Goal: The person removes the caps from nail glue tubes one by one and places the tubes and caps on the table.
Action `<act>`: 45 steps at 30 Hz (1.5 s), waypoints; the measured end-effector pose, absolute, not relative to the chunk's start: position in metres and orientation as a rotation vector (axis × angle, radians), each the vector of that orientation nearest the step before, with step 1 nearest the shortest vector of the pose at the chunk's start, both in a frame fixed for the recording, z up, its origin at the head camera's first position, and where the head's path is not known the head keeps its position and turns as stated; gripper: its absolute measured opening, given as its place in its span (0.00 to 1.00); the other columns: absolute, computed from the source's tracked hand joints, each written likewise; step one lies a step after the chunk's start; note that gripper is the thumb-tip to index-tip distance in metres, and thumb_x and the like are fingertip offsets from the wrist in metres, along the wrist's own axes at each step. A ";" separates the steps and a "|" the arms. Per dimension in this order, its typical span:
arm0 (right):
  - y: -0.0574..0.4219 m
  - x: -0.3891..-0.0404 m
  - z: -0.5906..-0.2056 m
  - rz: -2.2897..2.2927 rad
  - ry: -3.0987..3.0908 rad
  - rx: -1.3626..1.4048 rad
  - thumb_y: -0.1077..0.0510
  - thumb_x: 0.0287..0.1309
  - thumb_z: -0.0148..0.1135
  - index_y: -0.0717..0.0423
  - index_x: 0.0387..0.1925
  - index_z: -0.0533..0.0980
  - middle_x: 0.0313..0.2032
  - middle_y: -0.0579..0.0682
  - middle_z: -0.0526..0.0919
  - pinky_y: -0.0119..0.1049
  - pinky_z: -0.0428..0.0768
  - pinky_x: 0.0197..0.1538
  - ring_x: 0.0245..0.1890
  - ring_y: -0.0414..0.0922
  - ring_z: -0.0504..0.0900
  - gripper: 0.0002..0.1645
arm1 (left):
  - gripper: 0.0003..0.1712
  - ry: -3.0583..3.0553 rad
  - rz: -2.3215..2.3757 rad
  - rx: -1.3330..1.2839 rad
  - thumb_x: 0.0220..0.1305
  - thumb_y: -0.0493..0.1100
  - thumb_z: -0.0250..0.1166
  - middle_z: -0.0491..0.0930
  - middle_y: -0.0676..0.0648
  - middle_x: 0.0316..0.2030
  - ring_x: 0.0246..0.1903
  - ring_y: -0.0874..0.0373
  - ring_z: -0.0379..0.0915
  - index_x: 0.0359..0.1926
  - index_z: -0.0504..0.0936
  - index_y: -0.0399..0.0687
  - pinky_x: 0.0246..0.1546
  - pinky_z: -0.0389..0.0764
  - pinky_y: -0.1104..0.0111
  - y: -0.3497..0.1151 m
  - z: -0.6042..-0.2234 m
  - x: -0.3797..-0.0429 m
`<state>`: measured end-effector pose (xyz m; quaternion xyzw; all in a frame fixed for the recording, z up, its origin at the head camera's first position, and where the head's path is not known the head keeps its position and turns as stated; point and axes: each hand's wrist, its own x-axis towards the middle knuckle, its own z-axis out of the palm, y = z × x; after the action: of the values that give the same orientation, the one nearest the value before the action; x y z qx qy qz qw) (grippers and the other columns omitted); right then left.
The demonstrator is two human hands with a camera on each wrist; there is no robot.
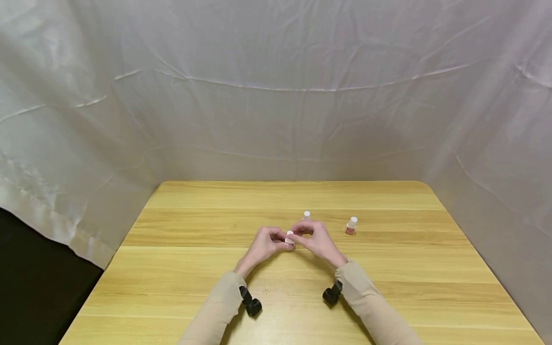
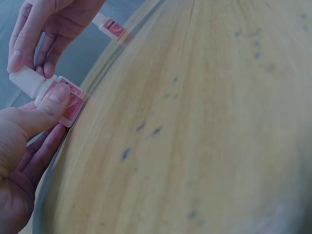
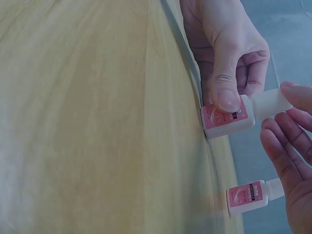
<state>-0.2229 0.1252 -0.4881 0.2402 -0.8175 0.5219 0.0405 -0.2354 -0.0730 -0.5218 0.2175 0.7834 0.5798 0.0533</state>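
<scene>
A small white bottle with a pink label (image 3: 226,119) stands on the table, held between the thumb and fingers of my left hand (image 1: 268,244). Its white cap (image 3: 270,104) is pinched by my right hand (image 1: 316,238), thumb on one side and fingertips on the other. In the left wrist view the cap (image 2: 27,81) sits at the bottle's top, tilted with the bottle in that view. Whether it is loose on the neck, I cannot tell. Fingers cover much of the bottle in the head view.
Just behind my right hand stands a second white-capped bottle (image 1: 306,214), partly hidden. A third, with a reddish label (image 1: 350,231), stands farther right. The wooden table (image 1: 194,282) is bounded by pale hanging cloth (image 1: 293,120) at the back and sides.
</scene>
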 end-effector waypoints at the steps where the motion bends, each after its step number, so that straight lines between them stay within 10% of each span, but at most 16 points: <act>1: 0.125 -0.223 -0.488 1.601 -2.495 0.750 0.60 0.58 0.73 0.54 0.37 0.85 0.34 0.49 0.87 0.33 0.86 0.49 0.35 0.37 0.84 0.05 | 0.10 2.377 1.764 0.662 0.52 0.36 0.78 0.90 0.39 0.35 0.35 0.52 0.88 0.37 0.89 0.40 0.38 0.88 0.71 -0.073 -0.522 -0.236; 11: 0.127 -0.224 -0.490 1.636 -2.495 0.809 0.62 0.60 0.71 0.62 0.42 0.85 0.38 0.55 0.87 0.46 0.86 0.56 0.40 0.47 0.85 0.10 | 0.11 2.368 1.762 0.639 0.52 0.36 0.78 0.89 0.39 0.35 0.37 0.49 0.88 0.37 0.89 0.40 0.39 0.87 0.72 -0.072 -0.521 -0.234; 45: 0.123 -0.222 -0.485 1.562 -2.528 0.782 0.61 0.58 0.72 0.59 0.41 0.84 0.38 0.52 0.88 0.38 0.86 0.51 0.37 0.39 0.85 0.09 | 0.10 2.374 1.734 0.679 0.54 0.36 0.77 0.90 0.41 0.36 0.35 0.56 0.88 0.39 0.89 0.41 0.40 0.87 0.74 -0.074 -0.519 -0.234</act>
<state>-0.2221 0.1230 -0.4851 0.2542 -0.8222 0.5081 0.0342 -0.2340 -0.0737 -0.5188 0.2245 0.7853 0.5737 0.0621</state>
